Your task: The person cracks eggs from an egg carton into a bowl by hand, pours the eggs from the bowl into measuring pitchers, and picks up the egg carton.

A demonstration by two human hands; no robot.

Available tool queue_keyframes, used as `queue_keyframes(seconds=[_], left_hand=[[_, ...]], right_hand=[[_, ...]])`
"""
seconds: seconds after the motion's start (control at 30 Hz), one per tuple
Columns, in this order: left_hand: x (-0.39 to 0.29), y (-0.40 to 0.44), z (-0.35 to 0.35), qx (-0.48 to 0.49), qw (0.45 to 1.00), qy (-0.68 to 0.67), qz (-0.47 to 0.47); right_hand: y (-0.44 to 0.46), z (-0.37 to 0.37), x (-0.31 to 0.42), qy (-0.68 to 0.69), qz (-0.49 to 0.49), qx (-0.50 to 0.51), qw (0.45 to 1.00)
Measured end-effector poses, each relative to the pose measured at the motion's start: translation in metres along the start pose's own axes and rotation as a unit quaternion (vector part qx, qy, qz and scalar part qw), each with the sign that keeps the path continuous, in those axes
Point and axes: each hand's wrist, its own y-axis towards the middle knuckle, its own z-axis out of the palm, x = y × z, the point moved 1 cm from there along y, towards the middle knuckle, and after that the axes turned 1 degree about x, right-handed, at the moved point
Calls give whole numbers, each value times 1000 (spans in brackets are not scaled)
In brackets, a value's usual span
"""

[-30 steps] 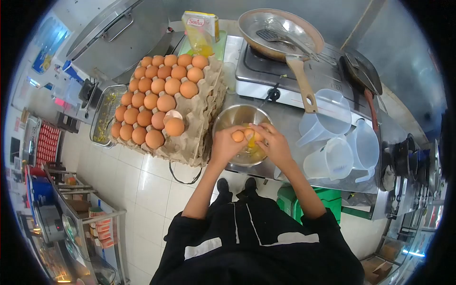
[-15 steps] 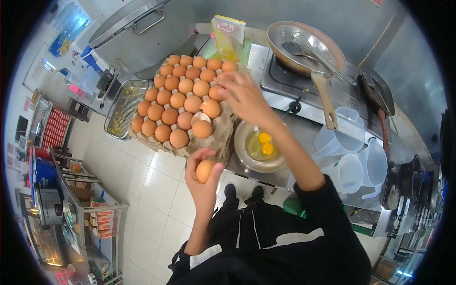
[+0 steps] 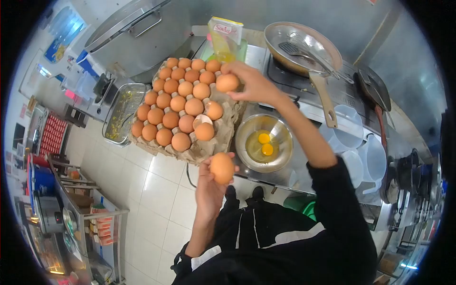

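Observation:
My left hand (image 3: 212,187) holds a brown egg (image 3: 222,168) in front of the near edge of the egg tray. Over the tray's right side, my right hand (image 3: 249,83) grips another brown egg (image 3: 227,83) in its fingers, lifted off the cardboard. The egg tray (image 3: 227,114) carries rows of brown eggs, with bare cups along its right and near sides. Broken eggshells (image 3: 203,121) rest among the whole eggs near that side. To the right of the tray, a metal bowl (image 3: 281,128) contains two yolks in clear egg white.
Behind the bowl, a frying pan (image 3: 273,47) with a whisk and slotted turner in it sits on the stove. Clear plastic jugs (image 3: 373,164) stand at the right. A wire-rimmed tray (image 3: 112,128) and a large pot (image 3: 137,47) flank the eggs; an oil pouch (image 3: 225,38) stands behind.
My right hand has closed on an egg from the tray and raised it. My left hand has moved right and slightly up, still with its egg.

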Motion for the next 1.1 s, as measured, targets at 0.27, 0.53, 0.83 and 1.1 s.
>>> queue_keyframes(seconds=[0.27, 0.53, 0.83, 1.1], left_hand=[[113, 74, 2, 34, 989, 26, -144], [145, 97, -5, 37, 975, 128, -175], [119, 123, -1, 190, 909, 366, -57], [114, 125, -1, 177, 856, 485, -28]], right_hand=[[-157, 21, 73, 250, 369, -372, 814], [-190, 53, 95, 190, 469, -362, 783], [-208, 48, 57, 469, 564, -213, 646], [-206, 60, 56, 400, 514, -104, 752]])
